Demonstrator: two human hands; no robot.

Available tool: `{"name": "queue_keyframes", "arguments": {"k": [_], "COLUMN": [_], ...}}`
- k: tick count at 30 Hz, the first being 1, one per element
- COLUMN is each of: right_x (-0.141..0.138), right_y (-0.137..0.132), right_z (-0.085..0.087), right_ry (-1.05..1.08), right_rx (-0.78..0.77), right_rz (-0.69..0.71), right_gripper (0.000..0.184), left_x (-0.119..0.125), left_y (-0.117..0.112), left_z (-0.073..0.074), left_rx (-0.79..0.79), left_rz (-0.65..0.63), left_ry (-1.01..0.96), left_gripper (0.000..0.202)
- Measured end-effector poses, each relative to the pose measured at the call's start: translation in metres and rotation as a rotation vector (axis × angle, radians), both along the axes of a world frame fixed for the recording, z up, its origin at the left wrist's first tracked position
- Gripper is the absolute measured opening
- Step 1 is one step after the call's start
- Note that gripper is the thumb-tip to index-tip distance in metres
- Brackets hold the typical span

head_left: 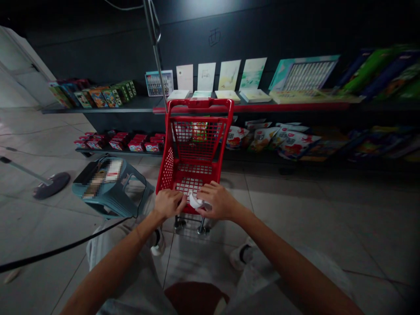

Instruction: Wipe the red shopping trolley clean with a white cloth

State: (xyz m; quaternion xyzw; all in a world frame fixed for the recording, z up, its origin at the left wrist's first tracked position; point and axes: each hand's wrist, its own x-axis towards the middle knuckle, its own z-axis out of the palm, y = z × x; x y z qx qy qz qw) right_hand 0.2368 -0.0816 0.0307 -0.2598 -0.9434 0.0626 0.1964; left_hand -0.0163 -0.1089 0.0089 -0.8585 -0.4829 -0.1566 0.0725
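In front of me a small red shopping cart stands on the tiled floor, its near edge toward my knees. My left hand is closed over the left part of that near edge. At the right part of the same edge, my right hand holds a crumpled white cloth against the cart. Whether the cloth is fabric or paper I cannot tell. The right fingertips are partly hidden behind the cloth and hand. Nothing is visible on the cart's mesh floor.
A blue-grey stool with blurred items stands to the left, with a black cable running from it. Behind the cart, an upper shelf carries boxes, notebooks and pen sets. Snack bags and red packs lie lower. A round stand base is at far left.
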Motion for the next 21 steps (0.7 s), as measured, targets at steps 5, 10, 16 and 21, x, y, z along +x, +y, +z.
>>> {"name": "queue_keyframes", "arguments": {"k": [5,10,16,21], "right_x": [0.004,0.013,0.018,0.026], "right_y": [0.01,0.022,0.04,0.061], "right_z": [-0.003,0.004,0.008,0.009], "right_ry": [0.015,0.064,0.109,0.164], "right_rx": [0.03,0.029,0.065,0.152], "right_rz": [-0.008,-0.034,-0.084,-0.204], "right_gripper": [0.029,0.021,0.023,0.018], "left_x": [-0.005,-0.011,-0.03,-0.047], "left_y": [0.001,0.0,-0.004,-0.004], "left_z": [-0.001,0.0,-0.005,-0.002], "left_rx": [0.035,0.052,0.102,0.113], "left_rz": [-0.033,-0.095,-0.168,-0.209], "left_ry": [-0.015,-0.031,-0.065,-0.063], "left_gripper": [0.041,0.043,0.042,0.042]}}
